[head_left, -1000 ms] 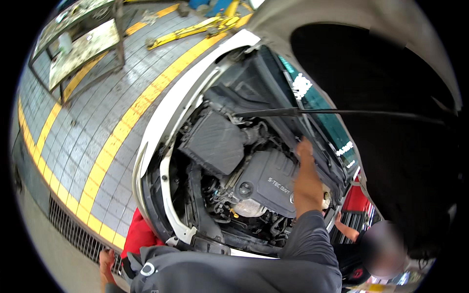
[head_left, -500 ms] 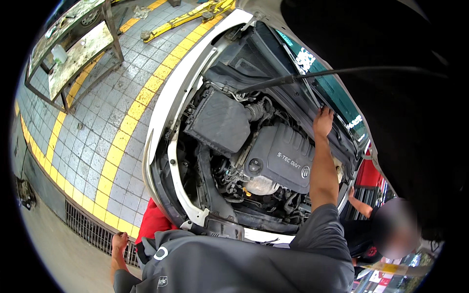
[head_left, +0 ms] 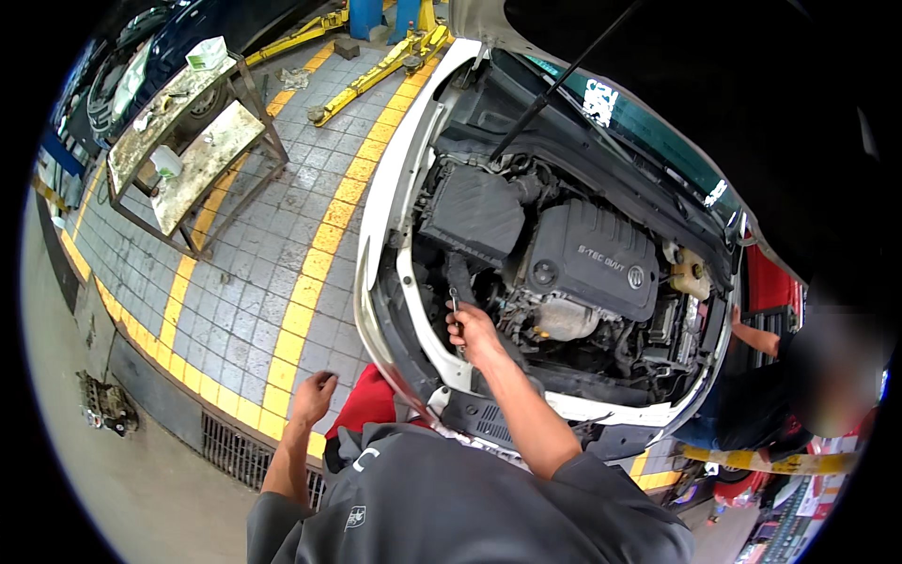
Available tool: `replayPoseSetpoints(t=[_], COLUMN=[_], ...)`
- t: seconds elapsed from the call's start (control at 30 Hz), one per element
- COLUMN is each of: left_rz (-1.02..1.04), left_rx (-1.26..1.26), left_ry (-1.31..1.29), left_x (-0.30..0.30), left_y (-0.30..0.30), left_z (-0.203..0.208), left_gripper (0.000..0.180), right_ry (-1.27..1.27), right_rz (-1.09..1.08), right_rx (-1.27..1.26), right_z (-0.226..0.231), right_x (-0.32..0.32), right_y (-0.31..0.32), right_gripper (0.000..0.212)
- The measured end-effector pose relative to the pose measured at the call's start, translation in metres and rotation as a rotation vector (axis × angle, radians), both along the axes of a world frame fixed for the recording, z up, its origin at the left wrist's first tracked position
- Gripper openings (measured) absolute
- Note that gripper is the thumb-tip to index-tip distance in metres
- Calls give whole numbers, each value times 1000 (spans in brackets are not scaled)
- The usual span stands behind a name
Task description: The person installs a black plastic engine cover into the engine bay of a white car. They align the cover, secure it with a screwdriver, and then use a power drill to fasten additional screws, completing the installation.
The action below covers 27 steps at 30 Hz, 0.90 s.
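In the head view, the right hand (head_left: 473, 334) sits just left of the frame's centre, reaching over the white front edge of a car's engine bay (head_left: 564, 282). Its fingers are curled shut around a slim metal tool (head_left: 455, 305), seemingly a wrench, whose shaft points up from the fist toward the dark gap beside the black air box (head_left: 473, 214). The grey engine cover (head_left: 594, 268) lies to the right of the hand, well apart from it.

The left hand (head_left: 313, 395) hangs in the lower left of the frame, over the grey tiled floor (head_left: 244, 282) near a yellow painted line (head_left: 310, 273). Its fingers are loosely bent, half open, and hold nothing.

A thin prop rod (head_left: 554, 89) slants from the bay up toward the raised hood (head_left: 752, 85) at the upper right. In the upper left stands a stained metal workbench (head_left: 193, 150) with small items on top. A yellow lift arm (head_left: 376, 70) lies on the floor at the top centre. At the right edge another person's bare arm (head_left: 756, 336) reaches toward the car.
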<state>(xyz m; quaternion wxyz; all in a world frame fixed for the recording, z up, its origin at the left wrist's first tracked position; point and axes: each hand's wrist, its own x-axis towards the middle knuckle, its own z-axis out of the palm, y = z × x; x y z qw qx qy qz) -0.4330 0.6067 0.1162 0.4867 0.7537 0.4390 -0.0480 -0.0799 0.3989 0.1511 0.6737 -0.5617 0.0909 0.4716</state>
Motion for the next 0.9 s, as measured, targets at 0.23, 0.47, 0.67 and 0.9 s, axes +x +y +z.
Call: replayPoseSetpoints(t=[0.23, 0.47, 0.67, 0.9], left_rz=[-270, -454, -436, -688], left_rx=[-13, -49, -163, -204], left_ry=[-38, -89, -74, -297], left_x=[73, 193, 265, 386], left_y=[46, 160, 251, 218], left_z=[37, 16, 37, 72], left_gripper=[40, 42, 44, 48], right_ry=[114, 72, -47, -115], right_rz=[-153, -285, -262, -272], right_rx=[246, 37, -46, -179], right_z=[37, -17, -8, 25], right_x=[-30, 24, 54, 49], right_y=[55, 170, 228, 248], right_gripper=[30, 20, 24, 20])
